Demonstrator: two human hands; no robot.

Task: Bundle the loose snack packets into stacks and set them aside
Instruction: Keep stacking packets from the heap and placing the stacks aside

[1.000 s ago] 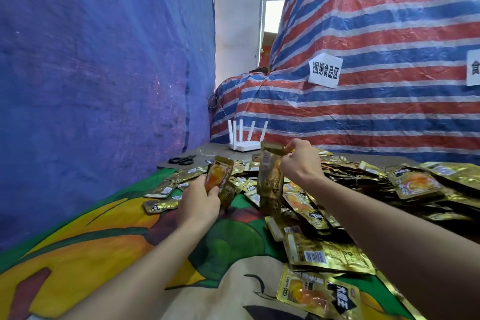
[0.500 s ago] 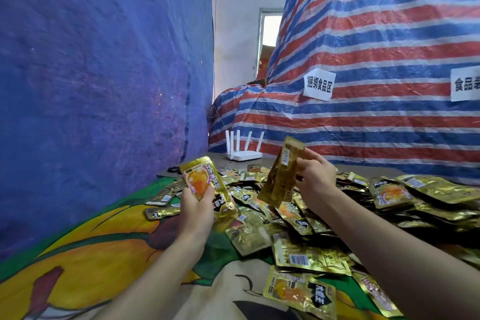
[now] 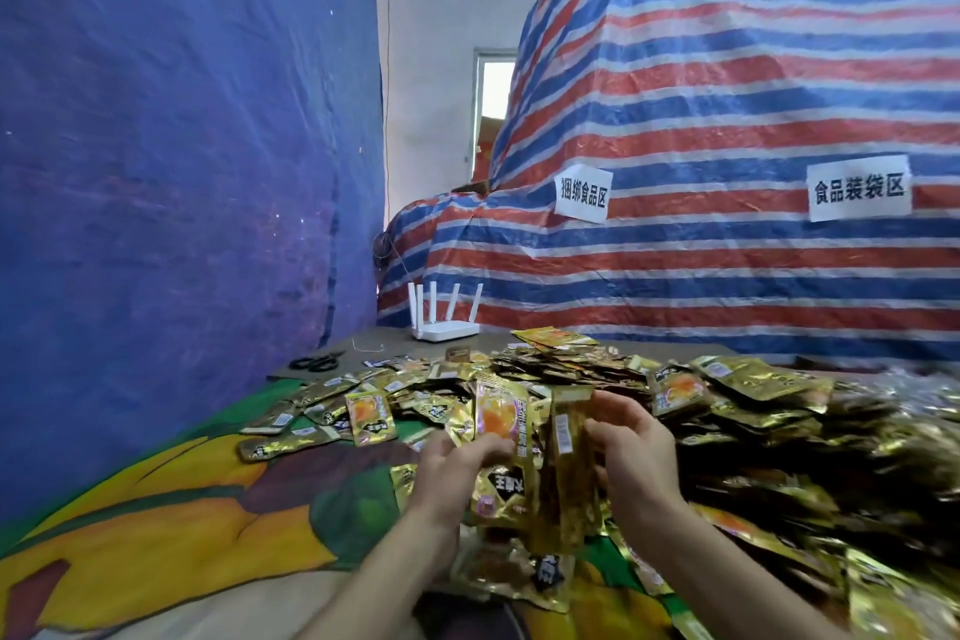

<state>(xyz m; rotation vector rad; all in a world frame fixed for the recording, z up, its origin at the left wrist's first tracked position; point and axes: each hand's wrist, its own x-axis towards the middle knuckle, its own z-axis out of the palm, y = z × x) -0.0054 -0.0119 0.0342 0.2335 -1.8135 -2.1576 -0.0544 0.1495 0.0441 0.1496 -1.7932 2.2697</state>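
Change: the hands were apart half a second ago and have now met at near centre, so the two held packets touch.
Left hand (image 3: 454,465): fingers curled round the lower part of the orange-print packet (image 3: 501,426).
Right hand (image 3: 636,452): thumb and fingers pinch the back-facing packet (image 3: 569,437) against the first.
Held packets: two seen, upright; any behind cannot be told.
Loose heap (image 3: 753,411): too many to count, spreading from centre to right on the cartoon cloth (image 3: 182,509).
Far: one router (image 3: 444,327) with five antennas, one pair of scissors (image 3: 317,361) at the left, two white signs (image 3: 858,187).

Two hands (image 3: 457,476), one router (image 3: 445,327), one scissors (image 3: 317,361), two signs (image 3: 583,194), packets (image 3: 753,411) beyond counting.
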